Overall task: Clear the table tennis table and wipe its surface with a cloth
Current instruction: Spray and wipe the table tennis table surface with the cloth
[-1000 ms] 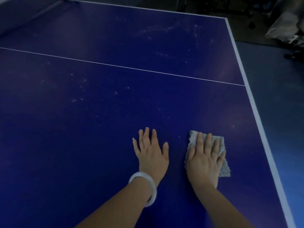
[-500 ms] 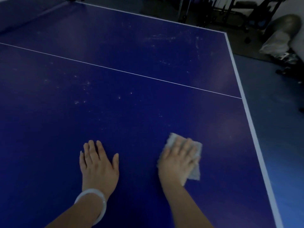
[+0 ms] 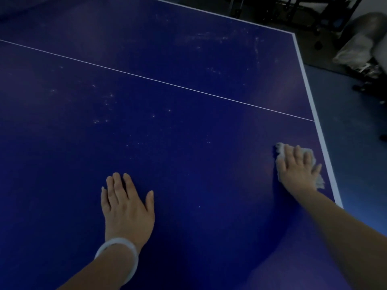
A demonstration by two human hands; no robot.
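Note:
The blue table tennis table (image 3: 188,126) fills the view, with a thin white centre line and a white border along its right edge. My right hand (image 3: 297,170) lies flat with straight fingers on a grey cloth (image 3: 281,150), pressing it onto the table close to the right edge. Most of the cloth is hidden under the hand. My left hand (image 3: 125,206) rests flat on the bare table surface at lower centre, fingers spread, with a white bangle on the wrist. Pale dust specks dot the surface left of centre and beyond the line.
Beyond the right edge is blue-grey floor (image 3: 356,143). Dark frames and equipment (image 3: 293,9) stand past the far corner, and a pale bundle (image 3: 356,49) sits on something at the upper right.
My right hand has slid the cloth to the right, from the middle toward the table's right edge. My left hand has stayed flat on the table. The view has shifted.

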